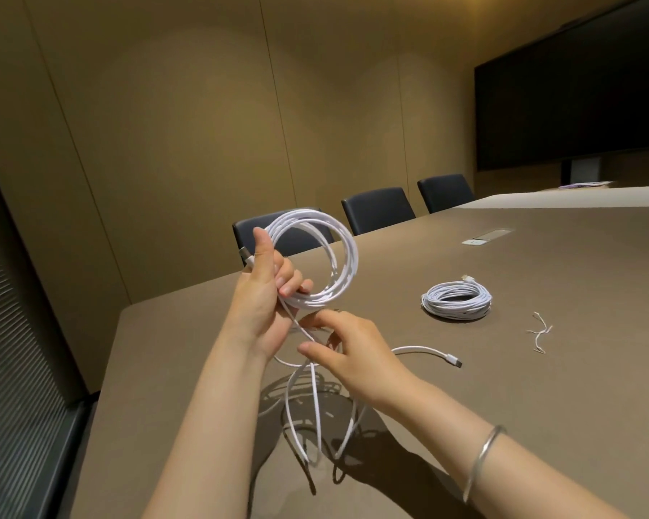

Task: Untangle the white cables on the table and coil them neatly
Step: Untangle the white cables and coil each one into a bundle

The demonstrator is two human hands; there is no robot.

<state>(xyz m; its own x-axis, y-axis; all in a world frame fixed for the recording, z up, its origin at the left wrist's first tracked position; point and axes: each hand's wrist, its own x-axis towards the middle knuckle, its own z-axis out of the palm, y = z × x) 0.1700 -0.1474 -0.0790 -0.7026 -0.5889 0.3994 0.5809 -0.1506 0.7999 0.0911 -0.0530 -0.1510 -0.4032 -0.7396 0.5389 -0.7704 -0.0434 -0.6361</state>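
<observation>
We are partway through winding the second white cable. Our left hand (pixel 264 294) grips a round coil (pixel 317 256) of smooth, stiff-looking loops held above the brown matte table (pixel 540 368). Our right hand (pixel 347 352), fingers loosely curled, guides the slack (pixel 315 406) that trails down in limp loops, its plug (pixel 453 359) lying flat. Next, we judge, another loop must be fed up evenly. A finished coil (pixel 456 298) rests well apart, with thin twist ties (pixel 540 331) nearby.
</observation>
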